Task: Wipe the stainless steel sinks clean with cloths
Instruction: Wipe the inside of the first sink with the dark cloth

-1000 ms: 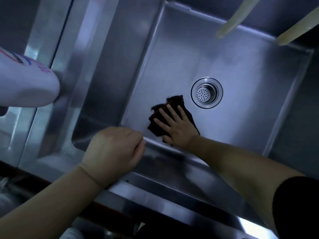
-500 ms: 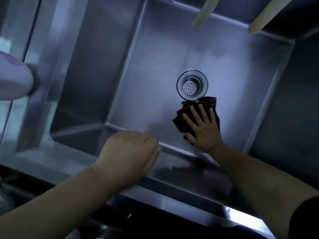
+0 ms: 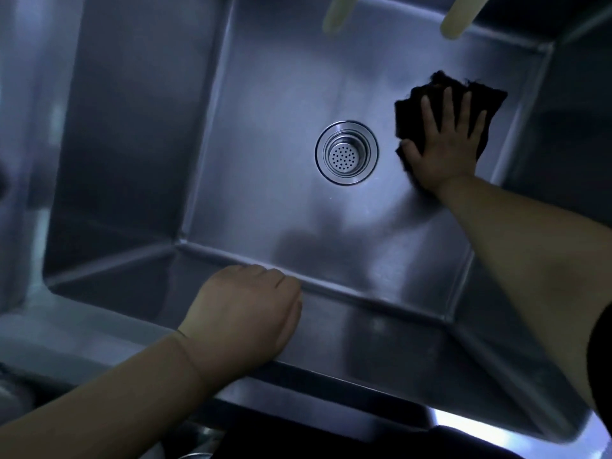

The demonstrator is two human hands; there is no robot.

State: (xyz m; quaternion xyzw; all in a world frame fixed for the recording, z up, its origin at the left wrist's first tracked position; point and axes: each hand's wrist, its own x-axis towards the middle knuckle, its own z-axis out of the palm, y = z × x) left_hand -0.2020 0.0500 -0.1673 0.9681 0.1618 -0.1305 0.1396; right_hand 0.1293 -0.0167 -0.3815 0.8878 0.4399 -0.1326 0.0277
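Two bare hands work at one square stainless steel sink basin [image 3: 271,207]. Right hand [image 3: 445,144], at right of frame, presses a dark crumpled cloth [image 3: 414,107] flat against the basin floor with straight, spread fingers, presumably to wipe. Left hand [image 3: 245,313], fingers curled over the near rim at lower centre, apparently braces the body. Only a round perforated metal drain strainer [image 3: 346,153] sits inside the basin.

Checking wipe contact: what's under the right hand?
The dark cloth, pressed flat on the sink floor right of the drain by the right hand. The steel beneath the cloth is covered.
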